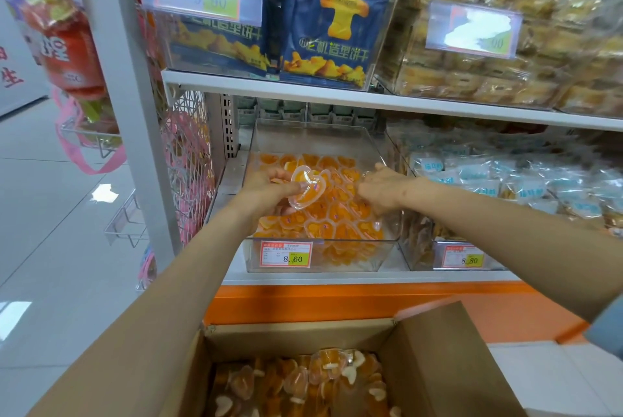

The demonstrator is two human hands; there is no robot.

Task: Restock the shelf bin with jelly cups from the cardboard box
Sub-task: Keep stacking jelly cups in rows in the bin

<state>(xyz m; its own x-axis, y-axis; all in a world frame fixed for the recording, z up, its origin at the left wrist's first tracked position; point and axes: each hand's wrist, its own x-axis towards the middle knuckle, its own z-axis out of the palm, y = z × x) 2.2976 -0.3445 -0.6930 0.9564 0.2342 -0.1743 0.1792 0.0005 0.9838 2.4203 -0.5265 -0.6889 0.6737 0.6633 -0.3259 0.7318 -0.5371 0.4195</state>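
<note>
A clear plastic shelf bin on the lower shelf holds several orange heart-shaped jelly cups. My left hand reaches into it and grips a few jelly cups just above the pile. My right hand hovers over the bin's right side, fingers curled downward towards the cups; whether it holds any is hidden. Below, at the frame's bottom, the open cardboard box contains more orange jelly cups.
A white shelf upright stands left of the bin. The upper shelf hangs close above it with blue biscuit packs. A neighbouring bin of wrapped snacks sits to the right. Tiled floor lies left.
</note>
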